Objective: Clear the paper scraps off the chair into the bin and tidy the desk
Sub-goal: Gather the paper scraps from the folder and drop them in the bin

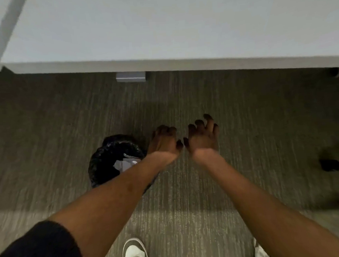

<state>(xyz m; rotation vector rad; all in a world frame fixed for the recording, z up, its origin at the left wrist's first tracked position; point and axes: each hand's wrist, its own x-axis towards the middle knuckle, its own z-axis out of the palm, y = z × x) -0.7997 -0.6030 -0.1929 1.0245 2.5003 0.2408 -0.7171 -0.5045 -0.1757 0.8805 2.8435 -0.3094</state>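
Observation:
A round bin (105, 161) lined with a black bag stands on the carpet at centre left, and pale paper scraps (125, 163) lie inside it. My left forearm crosses over the bin's right side. My left hand (164, 141) hangs just right of the bin with its fingers curled loosely, holding nothing that I can see. Close beside it, my right hand (202, 137) has its fingers spread and is empty. Both hands are over the carpet, below the white desk (159, 30) whose edge runs across the top. The chair is out of view.
A grey bracket (130, 77) sticks out under the desk edge. A dark object (335, 164), perhaps a chair base, lies on the carpet at far right. My white shoes (135, 254) stand at the bottom of the view.

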